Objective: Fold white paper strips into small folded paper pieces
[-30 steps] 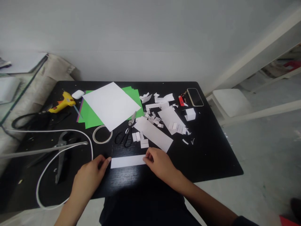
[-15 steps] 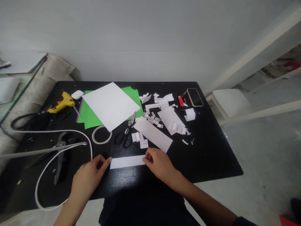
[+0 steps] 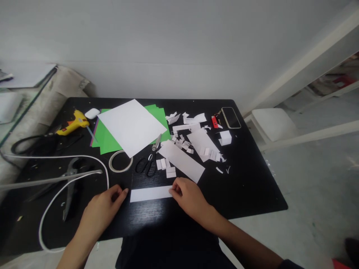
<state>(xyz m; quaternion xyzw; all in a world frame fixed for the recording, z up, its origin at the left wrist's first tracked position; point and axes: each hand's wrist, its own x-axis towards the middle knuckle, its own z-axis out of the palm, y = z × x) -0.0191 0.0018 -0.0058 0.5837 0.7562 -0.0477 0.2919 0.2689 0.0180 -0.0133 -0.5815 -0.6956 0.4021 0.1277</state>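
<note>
Beyond and to the left of the left hand (image 3: 103, 206), a yellow glue gun (image 3: 73, 125) is lying on the counter (image 3: 252, 194), just beside a white case (image 3: 92, 113); the case is appearing closed, its contents hidden. The left hand is resting with fingers curled, gripping nothing visible; whether its fingertips are meeting cannot be told. Between the hands, the white paper strip (image 3: 150, 193) is lying flat, its left end just beside the left thumb. The right hand (image 3: 191, 194) is apparently pinching the strip's right end. Judged step: the strip is being steadied; two-handed control is calling for left-hand contact. Beyond and to the right of the right hand, a small box-like paper piece (image 3: 225, 138) is standing, any contents indiscernible
</note>
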